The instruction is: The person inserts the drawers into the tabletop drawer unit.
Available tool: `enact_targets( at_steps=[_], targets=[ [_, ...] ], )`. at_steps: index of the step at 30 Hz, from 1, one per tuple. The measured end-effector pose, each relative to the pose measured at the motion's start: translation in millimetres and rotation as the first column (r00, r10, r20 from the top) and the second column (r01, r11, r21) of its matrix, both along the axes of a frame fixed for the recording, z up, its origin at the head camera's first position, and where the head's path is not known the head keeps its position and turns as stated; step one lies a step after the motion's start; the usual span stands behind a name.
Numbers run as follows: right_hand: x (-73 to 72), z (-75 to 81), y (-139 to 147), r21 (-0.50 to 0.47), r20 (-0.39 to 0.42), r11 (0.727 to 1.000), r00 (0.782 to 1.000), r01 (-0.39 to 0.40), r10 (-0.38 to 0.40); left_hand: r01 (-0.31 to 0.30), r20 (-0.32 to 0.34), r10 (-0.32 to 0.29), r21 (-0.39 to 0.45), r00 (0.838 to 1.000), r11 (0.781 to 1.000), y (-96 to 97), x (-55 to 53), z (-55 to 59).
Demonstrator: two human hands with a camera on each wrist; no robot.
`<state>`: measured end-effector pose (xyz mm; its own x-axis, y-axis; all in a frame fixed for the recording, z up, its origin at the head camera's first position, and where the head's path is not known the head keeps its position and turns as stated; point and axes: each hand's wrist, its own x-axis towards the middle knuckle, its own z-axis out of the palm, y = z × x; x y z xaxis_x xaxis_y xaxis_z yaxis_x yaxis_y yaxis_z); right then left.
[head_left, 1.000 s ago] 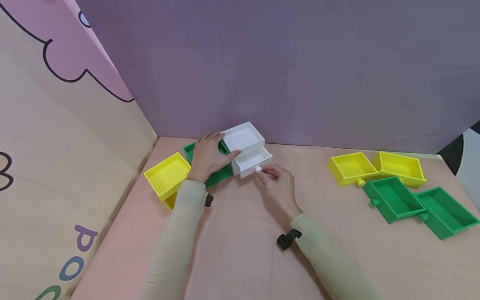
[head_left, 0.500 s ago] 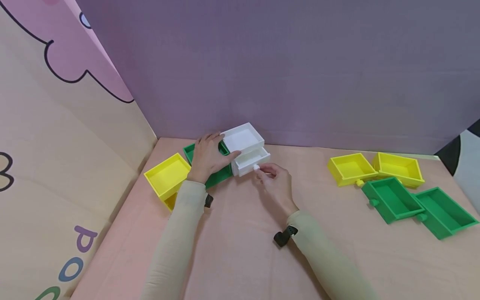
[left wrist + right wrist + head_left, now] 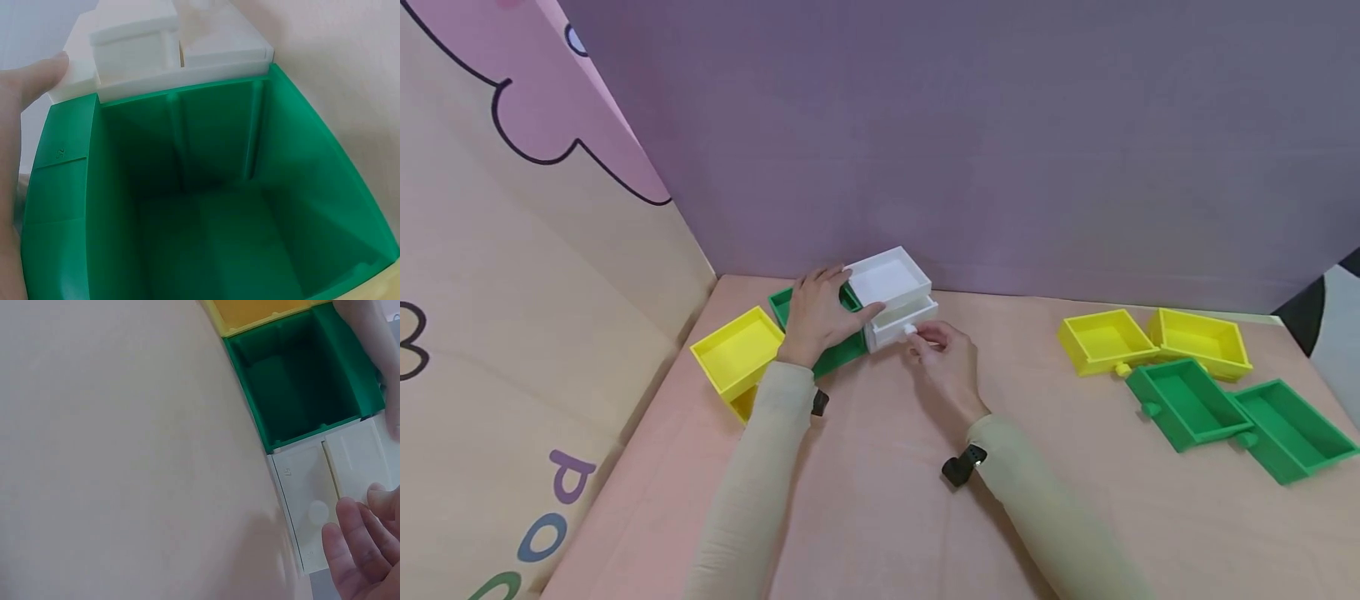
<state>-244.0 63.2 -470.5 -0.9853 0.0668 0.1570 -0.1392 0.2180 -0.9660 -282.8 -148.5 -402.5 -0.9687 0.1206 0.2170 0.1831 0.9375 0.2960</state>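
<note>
My right hand (image 3: 947,362) pinches the small white knob (image 3: 910,329) on the front of a white drawer (image 3: 886,335). The drawer sits in the lower part of a white cabinet (image 3: 904,297) and stands out slightly from it. My left hand (image 3: 823,317) rests across a green cabinet (image 3: 841,354) and the left side of the white one, with its thumb along the white top. In the left wrist view the green cabinet's lower compartment (image 3: 219,244) is hollow, and the left thumb (image 3: 47,78) lies against the white cabinet.
A yellow cabinet (image 3: 737,354) stands left of the green one, its lower part partly behind the left sleeve. Two yellow drawers (image 3: 1105,337) and two green drawers (image 3: 1195,404) with knobs lie at the right. A grey-purple panel (image 3: 962,167) rises behind the pink cloth (image 3: 880,500).
The white drawer has slid further into its cabinet, with my right hand moving left along with it. My left hand has stayed in place.
</note>
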Motion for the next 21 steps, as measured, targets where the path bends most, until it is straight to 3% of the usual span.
enact_targets(
  at_steps=[21],
  targets=[
    [-14.2, -3.0, -8.2, 0.038, -0.041, 0.999, 0.999, 0.001, 0.0, -0.006, -0.001, 0.006, -0.017, 1.0, 1.0, 1.3, 0.4, -1.1]
  ],
)
